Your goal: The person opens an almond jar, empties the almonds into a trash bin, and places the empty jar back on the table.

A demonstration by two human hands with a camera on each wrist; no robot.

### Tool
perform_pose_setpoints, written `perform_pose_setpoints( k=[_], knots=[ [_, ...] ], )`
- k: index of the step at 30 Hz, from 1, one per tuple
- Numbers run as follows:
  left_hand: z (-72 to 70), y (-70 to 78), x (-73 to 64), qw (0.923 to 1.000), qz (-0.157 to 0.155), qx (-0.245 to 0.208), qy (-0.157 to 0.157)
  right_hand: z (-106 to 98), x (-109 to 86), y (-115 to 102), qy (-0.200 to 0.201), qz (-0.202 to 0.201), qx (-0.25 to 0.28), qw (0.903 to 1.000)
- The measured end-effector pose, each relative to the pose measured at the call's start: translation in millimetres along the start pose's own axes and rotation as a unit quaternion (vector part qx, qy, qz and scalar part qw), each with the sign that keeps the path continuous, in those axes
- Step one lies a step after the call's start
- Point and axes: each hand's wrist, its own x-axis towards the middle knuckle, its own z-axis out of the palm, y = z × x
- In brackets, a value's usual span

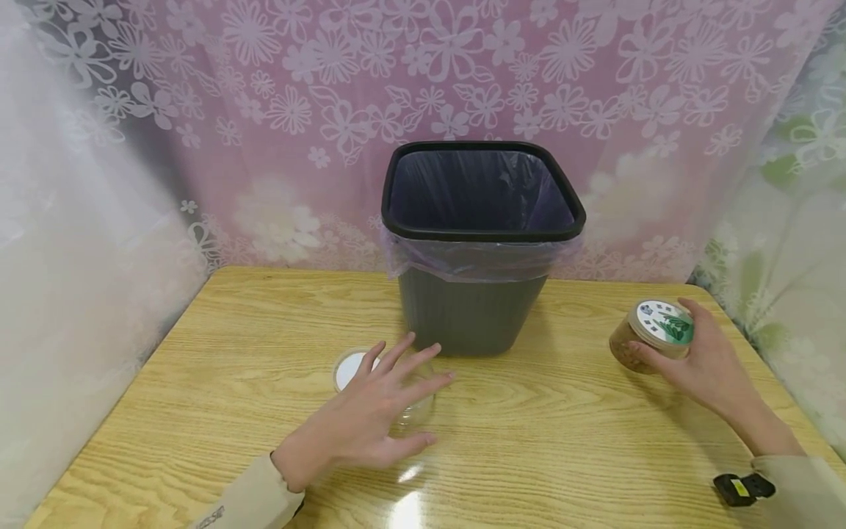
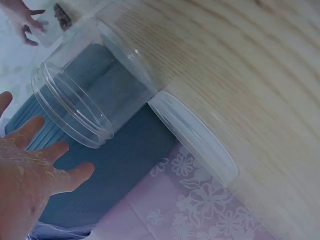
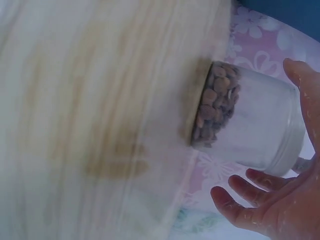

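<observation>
In the head view my right hand (image 1: pixel 714 360) grips a clear jar of brown pieces (image 1: pixel 631 349) at the table's right side, thumb in front and fingers behind near its lid. The lid's label is white and green. In the right wrist view, brown bean-like pieces (image 3: pixel 216 102) fill only the bottom of this jar. My left hand (image 1: pixel 370 415) is spread with fingers apart over a clear open-topped jar (image 2: pixel 95 90) that looks empty, partly hidden by the hand in the head view. Beside that jar lies a round white lid (image 1: pixel 346 369).
A dark grey bin (image 1: pixel 472 308) with a black rim and purple liner stands at the back middle of the wooden table (image 1: pixel 529 455). Pink floral curtain (image 1: pixel 297 147) hangs behind, with pale sheeting (image 1: pixel 79 257) at the sides.
</observation>
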Motion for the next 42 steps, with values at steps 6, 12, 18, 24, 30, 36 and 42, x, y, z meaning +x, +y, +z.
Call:
perform_pose_setpoints(
  k=[6,12,18,24,30,36,42],
  knots=[
    [3.2,4.1,4.3,0.9999,0.009,-0.008,-0.008,3,0.7,3,-0.037,0.052,0.012,0.9979],
    [6.1,7.2,8.1,0.9998,0.019,0.000,-0.008,3,1.4,5,-0.068,0.097,0.015,0.9929],
    [8.6,8.8,11.8,0.9996,0.024,0.005,-0.012,2,3.0,7,-0.071,0.105,0.015,0.9918],
    [11.8,10.5,15.0,0.9994,0.025,0.016,-0.017,1,3.0,8,-0.077,0.116,0.013,0.9902],
    [14.2,10.7,18.0,0.9993,0.027,0.017,-0.017,0,2.9,9,-0.081,0.125,0.021,0.9887],
    [14.9,10.5,19.9,0.9994,0.027,0.009,-0.022,0,2.2,10,-0.076,0.119,0.025,0.9897],
    [14.7,10.7,22.3,0.9994,0.025,0.002,-0.022,3,-1.0,9,-0.059,0.106,0.030,0.9921]
  ],
)
